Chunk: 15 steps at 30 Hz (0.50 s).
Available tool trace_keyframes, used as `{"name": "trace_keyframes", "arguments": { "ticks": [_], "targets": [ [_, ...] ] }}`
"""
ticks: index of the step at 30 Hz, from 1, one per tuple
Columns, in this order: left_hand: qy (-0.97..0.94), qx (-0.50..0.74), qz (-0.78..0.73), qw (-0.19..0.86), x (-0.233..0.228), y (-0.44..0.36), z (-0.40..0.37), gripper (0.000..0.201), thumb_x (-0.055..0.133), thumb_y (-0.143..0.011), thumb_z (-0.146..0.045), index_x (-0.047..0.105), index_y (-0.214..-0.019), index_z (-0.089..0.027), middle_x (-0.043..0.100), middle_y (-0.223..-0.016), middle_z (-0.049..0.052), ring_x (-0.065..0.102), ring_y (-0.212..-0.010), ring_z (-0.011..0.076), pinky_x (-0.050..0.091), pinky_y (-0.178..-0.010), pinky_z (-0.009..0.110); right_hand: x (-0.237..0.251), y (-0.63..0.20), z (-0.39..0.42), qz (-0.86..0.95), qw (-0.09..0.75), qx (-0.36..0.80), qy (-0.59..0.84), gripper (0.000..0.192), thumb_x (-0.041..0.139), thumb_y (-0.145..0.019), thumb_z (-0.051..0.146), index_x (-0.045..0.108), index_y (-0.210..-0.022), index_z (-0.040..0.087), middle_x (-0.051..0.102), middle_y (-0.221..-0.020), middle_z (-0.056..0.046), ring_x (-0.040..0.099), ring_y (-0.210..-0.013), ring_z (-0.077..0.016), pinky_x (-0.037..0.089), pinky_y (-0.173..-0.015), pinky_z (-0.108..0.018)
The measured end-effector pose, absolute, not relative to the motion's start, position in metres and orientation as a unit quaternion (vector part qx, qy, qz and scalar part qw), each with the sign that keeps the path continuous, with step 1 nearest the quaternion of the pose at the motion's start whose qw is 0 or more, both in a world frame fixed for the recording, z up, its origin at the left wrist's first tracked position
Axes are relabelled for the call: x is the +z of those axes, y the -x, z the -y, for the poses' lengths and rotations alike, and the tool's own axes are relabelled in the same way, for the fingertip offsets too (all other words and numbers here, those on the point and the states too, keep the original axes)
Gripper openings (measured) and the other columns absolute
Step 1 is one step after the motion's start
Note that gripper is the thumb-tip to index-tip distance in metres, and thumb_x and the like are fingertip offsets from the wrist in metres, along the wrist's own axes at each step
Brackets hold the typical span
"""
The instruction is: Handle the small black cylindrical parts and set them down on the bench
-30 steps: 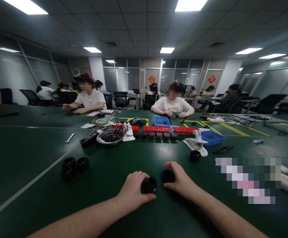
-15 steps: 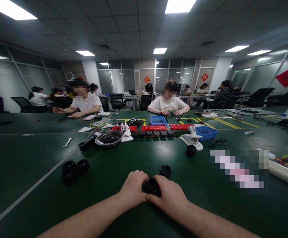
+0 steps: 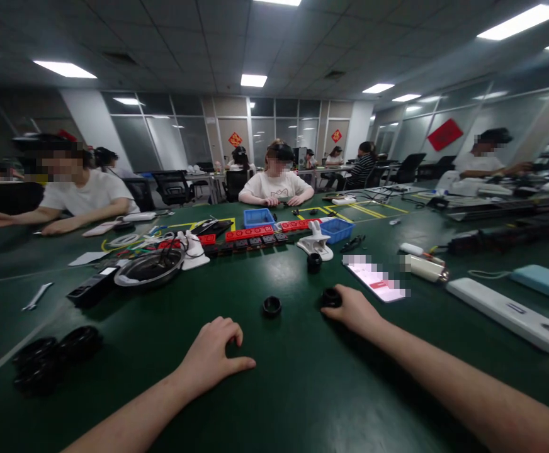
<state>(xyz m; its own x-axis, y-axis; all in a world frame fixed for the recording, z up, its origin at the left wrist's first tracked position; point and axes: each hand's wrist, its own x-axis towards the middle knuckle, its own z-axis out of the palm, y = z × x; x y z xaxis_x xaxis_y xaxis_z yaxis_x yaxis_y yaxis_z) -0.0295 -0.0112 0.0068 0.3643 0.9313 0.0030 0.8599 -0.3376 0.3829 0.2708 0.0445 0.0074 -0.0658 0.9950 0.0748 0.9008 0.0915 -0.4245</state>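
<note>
My right hand (image 3: 356, 309) grips a round black ring-shaped part (image 3: 330, 297) low over the green table, right of centre; whether the part touches the table I cannot tell. My left hand (image 3: 215, 353) is open, thumb and fingers apart, with nothing between them. Between the two hands a similar black ring (image 3: 272, 306) lies on the table with its hollow side up. Another black part (image 3: 314, 262) sits farther back, close to a white clamp base (image 3: 316, 242). At the left, several more black rings (image 3: 38, 374) are grouped together, somewhat blurred.
A metal bowl (image 3: 149, 267), a wrench (image 3: 37, 297) and a black box (image 3: 94, 286) lie to the left. Red socket strips (image 3: 250, 233) and blue trays (image 3: 335, 231) stand across the middle. A phone (image 3: 376, 280) and a long white device (image 3: 510, 314) are on the right. People sit opposite.
My hands have parted. The right has carried the black part away to the right; the left has let go and opened. The camera view has turned to the right.
</note>
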Motion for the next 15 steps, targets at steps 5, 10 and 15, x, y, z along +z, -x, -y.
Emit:
{"name": "trace_keyframes", "arguments": {
  "ticks": [5,10,15],
  "targets": [
    [-0.808,0.101,-0.555,0.170,0.011,0.028,0.011,0.038,0.057,-0.064,-0.056,0.053,-0.073,-0.019,0.052,-0.078,0.001,0.047,-0.074,0.0196,0.034,-0.061,0.026,0.006,-0.285,-0.107,0.654,0.174,0.110,0.728,0.042,0.066,-0.058,0.043,0.053,-0.086,0.014,0.061,-0.087,-0.010,0.058,-0.079,-0.0241,0.042,-0.061,-0.028],
    [-0.805,0.105,-0.554,0.184,0.026,0.024,0.018,0.035,0.056,-0.066,-0.053,0.053,-0.074,-0.019,0.053,-0.080,0.000,0.047,-0.076,0.0191,0.034,-0.064,0.027,0.005,-0.289,-0.142,0.619,0.180,0.100,0.758,0.048,0.062,-0.063,0.041,0.050,-0.095,0.008,0.059,-0.095,-0.018,0.056,-0.089,-0.0277,0.042,-0.067,-0.030],
    [-0.798,0.107,-0.562,0.192,0.027,0.025,0.018,0.035,0.058,-0.065,-0.053,0.053,-0.074,-0.019,0.053,-0.081,0.000,0.047,-0.076,0.0190,0.035,-0.064,0.027,0.009,-0.293,-0.147,0.618,0.196,0.104,0.754,0.055,0.061,-0.063,0.042,0.046,-0.102,0.005,0.056,-0.099,-0.021,0.055,-0.091,-0.0291,0.042,-0.067,-0.032]
  ]
}}
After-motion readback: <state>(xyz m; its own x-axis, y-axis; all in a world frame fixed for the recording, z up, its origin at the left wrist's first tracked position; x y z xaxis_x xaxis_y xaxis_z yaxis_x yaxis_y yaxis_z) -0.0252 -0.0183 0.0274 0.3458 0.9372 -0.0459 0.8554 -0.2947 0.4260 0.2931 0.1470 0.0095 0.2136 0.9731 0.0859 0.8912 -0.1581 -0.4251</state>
